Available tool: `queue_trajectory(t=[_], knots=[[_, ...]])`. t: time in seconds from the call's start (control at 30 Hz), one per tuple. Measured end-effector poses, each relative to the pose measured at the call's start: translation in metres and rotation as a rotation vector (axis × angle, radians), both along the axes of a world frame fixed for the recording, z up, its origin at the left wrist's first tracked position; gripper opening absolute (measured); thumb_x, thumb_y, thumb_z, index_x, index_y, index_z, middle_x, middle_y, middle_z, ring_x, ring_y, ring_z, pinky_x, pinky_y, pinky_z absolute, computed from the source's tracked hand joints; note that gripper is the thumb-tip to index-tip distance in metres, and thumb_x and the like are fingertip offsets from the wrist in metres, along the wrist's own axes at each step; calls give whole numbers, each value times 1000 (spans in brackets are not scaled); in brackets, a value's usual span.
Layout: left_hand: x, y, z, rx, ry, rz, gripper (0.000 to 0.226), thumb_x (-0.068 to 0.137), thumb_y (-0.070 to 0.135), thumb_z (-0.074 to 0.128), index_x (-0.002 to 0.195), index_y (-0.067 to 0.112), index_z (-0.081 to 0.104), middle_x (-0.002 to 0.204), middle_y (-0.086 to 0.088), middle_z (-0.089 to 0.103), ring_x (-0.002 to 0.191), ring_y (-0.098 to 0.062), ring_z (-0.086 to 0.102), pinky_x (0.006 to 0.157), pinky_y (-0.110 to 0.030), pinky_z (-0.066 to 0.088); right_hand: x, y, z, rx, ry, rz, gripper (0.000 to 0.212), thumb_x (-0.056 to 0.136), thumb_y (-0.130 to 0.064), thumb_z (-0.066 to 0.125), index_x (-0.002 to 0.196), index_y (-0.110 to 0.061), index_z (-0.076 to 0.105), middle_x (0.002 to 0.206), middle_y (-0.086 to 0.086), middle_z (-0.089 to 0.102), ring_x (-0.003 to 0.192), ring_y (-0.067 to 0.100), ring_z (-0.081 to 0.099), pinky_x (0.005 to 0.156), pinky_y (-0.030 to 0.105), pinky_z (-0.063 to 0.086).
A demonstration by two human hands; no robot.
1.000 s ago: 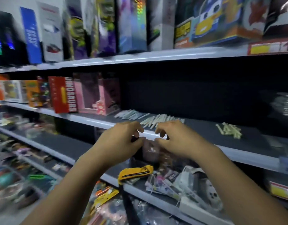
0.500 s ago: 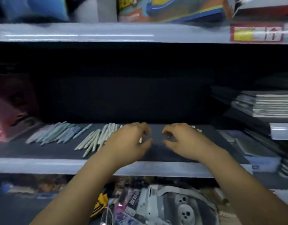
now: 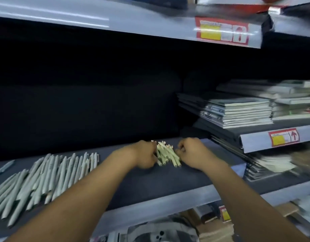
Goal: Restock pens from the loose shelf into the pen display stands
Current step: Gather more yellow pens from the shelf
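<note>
A small bundle of pale green pens (image 3: pixel 167 155) lies on the dark shelf (image 3: pixel 142 187), far in from its front edge. My left hand (image 3: pixel 145 155) curls against the bundle's left side and my right hand (image 3: pixel 190 153) curls against its right side, so the pens are squeezed between them. Whether the fingers close round the pens is hidden by the backs of the hands. A larger spread of pale grey-green pens (image 3: pixel 40 179) lies loose on the shelf to the left. No pen display stand shows in view.
Stacked notebooks (image 3: pixel 238 112) sit on a higher shelf at right, its price rail (image 3: pixel 283 137) jutting toward me. The upper shelf edge (image 3: pixel 150 27) hangs overhead. Bagged goods (image 3: pixel 157 231) fill the shelf below. The back of the pen shelf is dark.
The view has swung right and closer to the shelf. Both hands have reached forward from the shelf's front edge to the green pen bundle and now press in on it from both sides.
</note>
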State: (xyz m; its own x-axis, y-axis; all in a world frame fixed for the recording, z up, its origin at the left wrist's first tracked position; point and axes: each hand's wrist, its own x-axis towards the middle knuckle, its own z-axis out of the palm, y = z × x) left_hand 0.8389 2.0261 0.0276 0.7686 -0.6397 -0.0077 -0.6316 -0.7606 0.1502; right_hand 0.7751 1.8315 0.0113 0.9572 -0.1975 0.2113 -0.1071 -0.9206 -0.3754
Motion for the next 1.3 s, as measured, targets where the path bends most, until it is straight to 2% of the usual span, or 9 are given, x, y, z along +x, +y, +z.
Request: queue_trajectory(t=[0.07,0.23,0.4,0.57,0.67,0.8,1.0,1.1,1.3], knots=[[12,-16,-5,-10,32,91,28,102,26,47,124,12,54,124,-11,63,103,-26,63,82,-31,49,26,-7,3,34,72,-38,40,99,-23,51,63,-9,44,64,10,51,56,24,53,52,30,43],[31,-32,-20,-320,6,335,29,104,41,44,102,13,49,111,-12,65,80,-17,56,73,-32,46,77,-9,9,160,250,7,35,103,-13,44,79,5,61,69,20,70,43,22,60,45,29,53],[29,-32,-29,-380,69,394,75,82,81,50,128,22,48,115,1,63,104,-17,61,89,-38,53,101,-10,2,302,268,32,50,108,-27,36,83,7,63,74,23,73,47,25,62,42,28,50],[23,-33,-29,-369,202,361,114,68,87,63,155,33,13,146,-4,40,129,-17,47,96,-27,41,108,-8,-10,508,212,76,32,103,-20,43,89,5,57,76,25,71,58,36,72,52,43,61],[20,-33,-28,-372,206,346,110,71,75,73,154,34,13,138,-1,40,122,-14,48,99,-28,44,107,-6,-12,496,149,121,35,99,-23,47,88,4,66,78,23,72,60,34,71,62,46,63],[25,-36,-29,-365,177,383,96,70,63,77,145,36,24,123,4,43,113,-12,51,100,-33,49,99,3,-19,390,101,169,38,103,-22,41,81,1,62,64,17,67,36,21,59,34,23,44],[27,-38,-30,-329,176,424,101,64,65,78,145,38,24,124,4,44,120,-15,50,105,-37,48,103,16,-20,74,-3,150,34,101,-36,47,73,-17,48,82,4,53,86,32,64,65,33,47],[24,-37,-29,-249,151,386,104,62,69,78,144,40,22,122,4,44,121,-18,48,105,-40,47,102,14,-21,49,-26,172,38,101,-38,46,68,-19,46,85,7,62,85,33,65,64,33,47],[19,-35,-22,-301,195,383,79,71,43,79,134,35,33,112,5,47,104,-12,55,87,-29,51,104,14,-20,48,-33,232,41,100,-36,47,64,-17,47,76,6,59,73,32,62,56,33,43]])
